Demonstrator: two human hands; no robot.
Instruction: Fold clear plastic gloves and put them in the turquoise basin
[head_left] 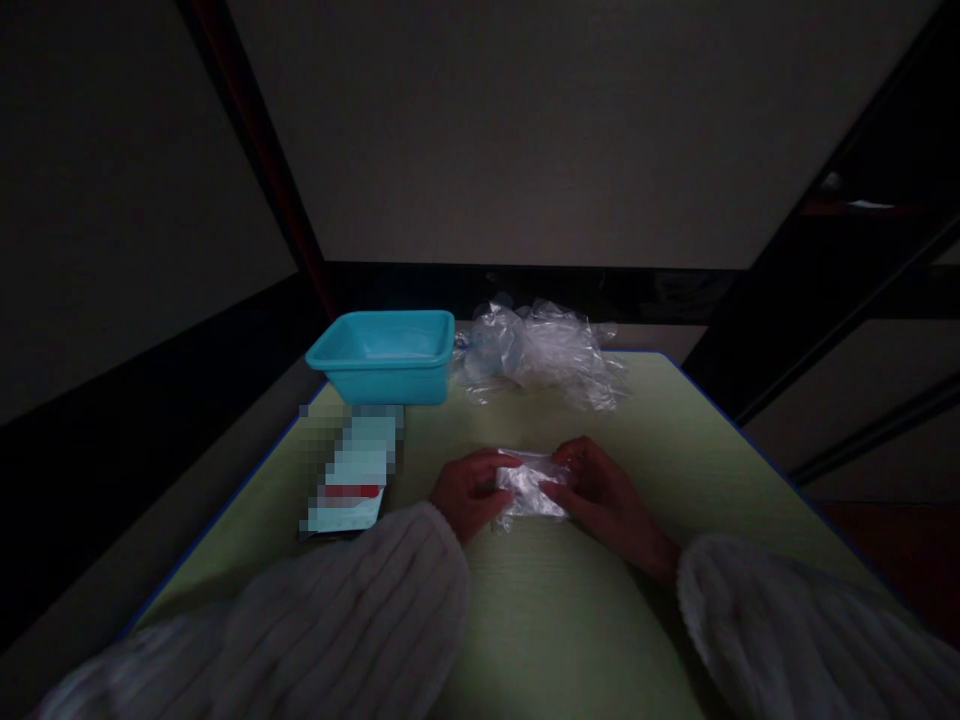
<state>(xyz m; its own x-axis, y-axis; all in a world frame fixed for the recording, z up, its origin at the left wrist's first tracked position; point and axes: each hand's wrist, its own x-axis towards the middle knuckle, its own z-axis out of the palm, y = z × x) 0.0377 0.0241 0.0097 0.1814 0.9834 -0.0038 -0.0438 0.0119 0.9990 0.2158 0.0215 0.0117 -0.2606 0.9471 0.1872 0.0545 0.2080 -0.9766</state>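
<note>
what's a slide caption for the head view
Left hand and right hand hold clear plastic at a green table, turquoise basin beyond.

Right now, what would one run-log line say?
left hand: holds crinkled clear plastic | right hand: holds its right end | blue basin: farther back, left | plastic heap: right of basin

the yellow-green table (547, 620) bears a turquoise basin (390, 383), crumpled clear bags (555, 350) and a blurred phone (361, 462).

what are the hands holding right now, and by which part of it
A clear plastic packet, held by its two side ends: the left hand at one, the right hand at the other.
</note>
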